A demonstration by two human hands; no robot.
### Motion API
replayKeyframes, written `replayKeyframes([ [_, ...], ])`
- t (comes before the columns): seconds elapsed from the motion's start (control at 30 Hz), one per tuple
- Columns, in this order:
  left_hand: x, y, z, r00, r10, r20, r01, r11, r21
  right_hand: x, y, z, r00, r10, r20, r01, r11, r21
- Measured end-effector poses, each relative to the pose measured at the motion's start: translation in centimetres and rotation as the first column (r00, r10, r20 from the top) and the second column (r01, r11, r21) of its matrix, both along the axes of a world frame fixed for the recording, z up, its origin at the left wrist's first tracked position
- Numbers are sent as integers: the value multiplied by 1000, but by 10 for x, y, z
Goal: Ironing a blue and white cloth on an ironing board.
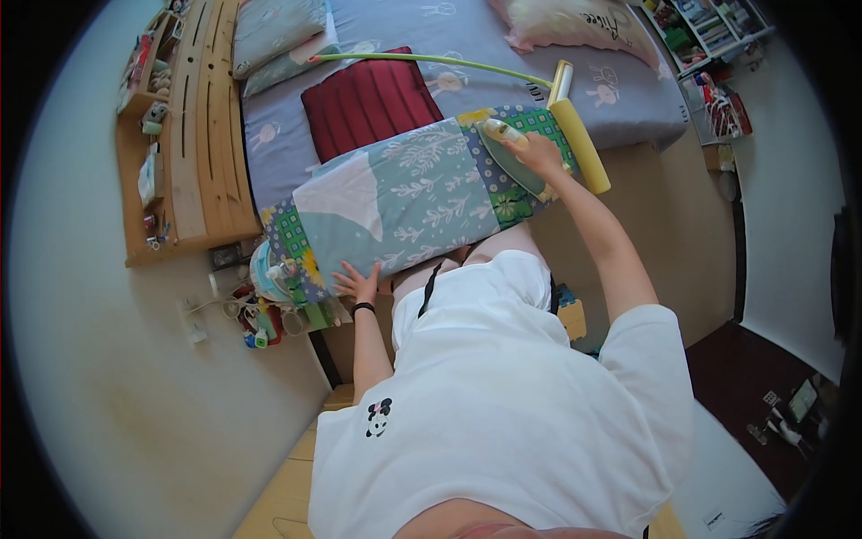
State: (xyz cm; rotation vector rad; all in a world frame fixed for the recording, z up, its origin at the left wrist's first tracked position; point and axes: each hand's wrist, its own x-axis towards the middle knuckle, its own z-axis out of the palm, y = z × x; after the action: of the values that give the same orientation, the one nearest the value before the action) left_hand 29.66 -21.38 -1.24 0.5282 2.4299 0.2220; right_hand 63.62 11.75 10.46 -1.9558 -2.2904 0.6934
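Cloth [420,196] — pale teal, white-leafed

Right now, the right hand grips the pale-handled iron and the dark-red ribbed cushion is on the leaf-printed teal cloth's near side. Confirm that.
No: the head view shows the ribbed cushion on the far side of the teal cloth. The right hand does grip the iron.

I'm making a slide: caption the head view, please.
Right hand grips an iron over a patterned board; left hand rests on printed cloth.
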Motion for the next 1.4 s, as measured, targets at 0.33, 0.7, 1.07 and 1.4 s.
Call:
replayKeyframes([
  [0.33,-6,-5,9,993,-18,-118,6,995,-99,-10,-10,35,982,-26,-187,4,993,-120],
  [0.7,-10,-21,18,943,-202,-264,213,977,12,-68,-27,10,840,539,61,-538,842,-25],
  [1.07,-9,-15,32,949,-157,-275,185,979,80,-67,3,-11,979,186,89,-195,975,106],
  [1.4,-9,-1,54,965,-136,-226,118,989,-89,-12,-4,-12,984,-174,-30,172,984,-47],
])
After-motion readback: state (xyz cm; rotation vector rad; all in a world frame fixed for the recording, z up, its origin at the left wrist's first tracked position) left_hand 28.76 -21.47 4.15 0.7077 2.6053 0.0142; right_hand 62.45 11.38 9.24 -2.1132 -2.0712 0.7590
